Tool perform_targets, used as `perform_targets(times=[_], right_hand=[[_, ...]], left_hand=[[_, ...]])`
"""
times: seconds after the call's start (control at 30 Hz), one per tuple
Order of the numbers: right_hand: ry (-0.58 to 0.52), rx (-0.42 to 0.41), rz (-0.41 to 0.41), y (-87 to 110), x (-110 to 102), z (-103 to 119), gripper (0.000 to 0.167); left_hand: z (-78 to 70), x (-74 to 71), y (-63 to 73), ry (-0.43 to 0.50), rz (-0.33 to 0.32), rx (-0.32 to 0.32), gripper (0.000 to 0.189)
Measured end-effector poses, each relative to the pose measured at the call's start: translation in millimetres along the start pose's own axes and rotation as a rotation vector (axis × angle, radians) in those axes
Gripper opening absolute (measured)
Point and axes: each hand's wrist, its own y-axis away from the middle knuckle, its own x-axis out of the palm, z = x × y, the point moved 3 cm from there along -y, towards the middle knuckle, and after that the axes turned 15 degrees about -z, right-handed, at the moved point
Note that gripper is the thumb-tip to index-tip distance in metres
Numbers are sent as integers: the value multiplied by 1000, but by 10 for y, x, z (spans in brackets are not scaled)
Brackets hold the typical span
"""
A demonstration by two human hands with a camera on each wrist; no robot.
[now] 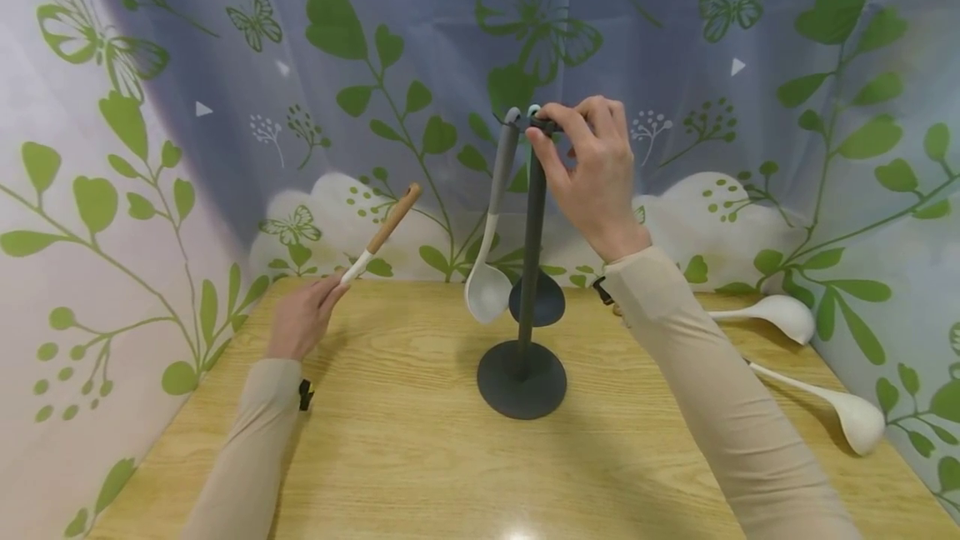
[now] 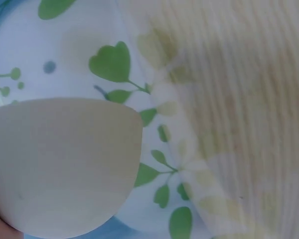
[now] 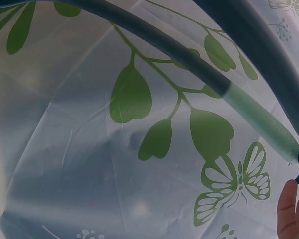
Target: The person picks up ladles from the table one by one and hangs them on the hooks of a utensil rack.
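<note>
My left hand grips the white neck of a utensil whose wooden handle points up and right. In the left wrist view its broad off-white head shows, smooth and rounded; its exact kind I cannot tell. At the table's middle stands a dark utensil stand on a round base. My right hand pinches the dark top of this stand between thumb and fingers. From it hang a grey-handled ladle on the left and a dark ladle behind the pole. The latter's mint handle end shows near my right fingers.
Two white ladles lie at the table's right side, one farther back, the other nearer. Their handles are partly hidden by my right sleeve. A leaf-and-butterfly curtain rises behind the wooden table and along both sides.
</note>
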Motion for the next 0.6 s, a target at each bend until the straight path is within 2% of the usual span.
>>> perform_targets(times=[0.1, 0.23, 0.6], right_hand=[[0, -2, 0, 0, 2, -1, 26], [2, 0, 1, 1, 3, 1, 26], [3, 7, 3, 2, 7, 5, 27]], left_hand=[[-106, -11, -48, 22, 3, -5, 33], [-225, -15, -93, 95, 9, -17, 32], [-401, -20, -175, 180, 21, -70, 36]])
